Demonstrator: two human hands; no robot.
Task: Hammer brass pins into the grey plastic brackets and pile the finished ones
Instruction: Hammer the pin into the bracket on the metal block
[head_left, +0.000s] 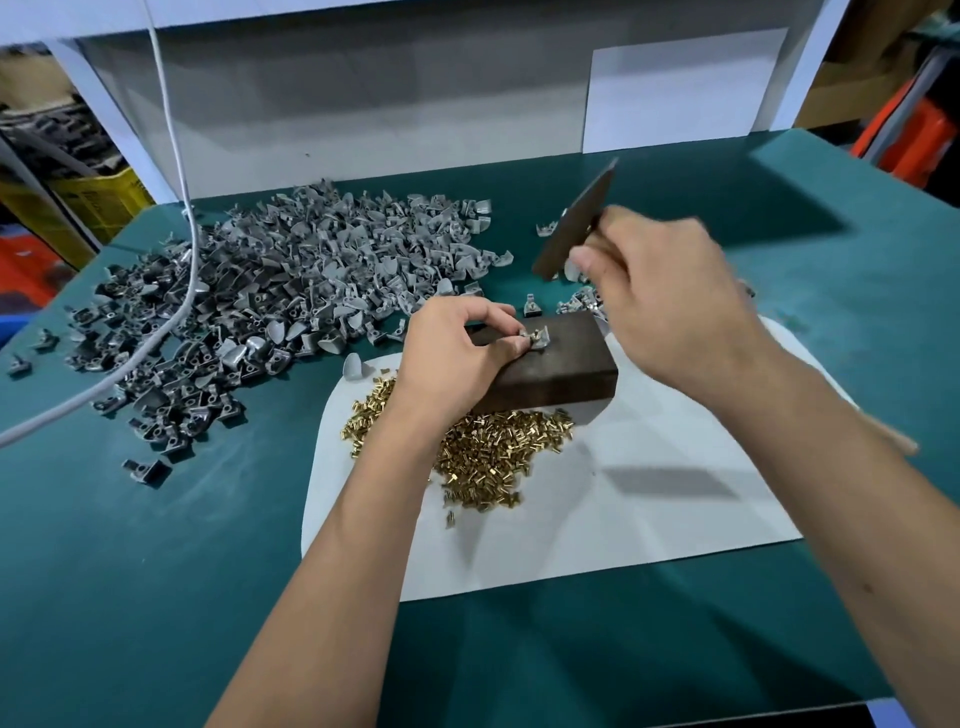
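Note:
My left hand (457, 348) pinches a grey plastic bracket (537, 339) with a brass pin in it on top of a dark wooden block (550, 374). My right hand (670, 291) grips a dark flat metal bar (576, 221) used as a hammer, raised and tilted above the block, blurred with motion. A heap of brass pins (493, 447) lies on white paper (649, 499) in front of the block. A big pile of grey brackets (270, 291) covers the table's left. A few more brackets (579, 304) lie behind the block, partly hidden by my right hand.
The green table mat (156, 545) has bare room in front and at the right. A white cable (171, 291) hangs down across the bracket pile. A white back panel (415, 104) closes the far side. Crates stand beyond the table's left edge.

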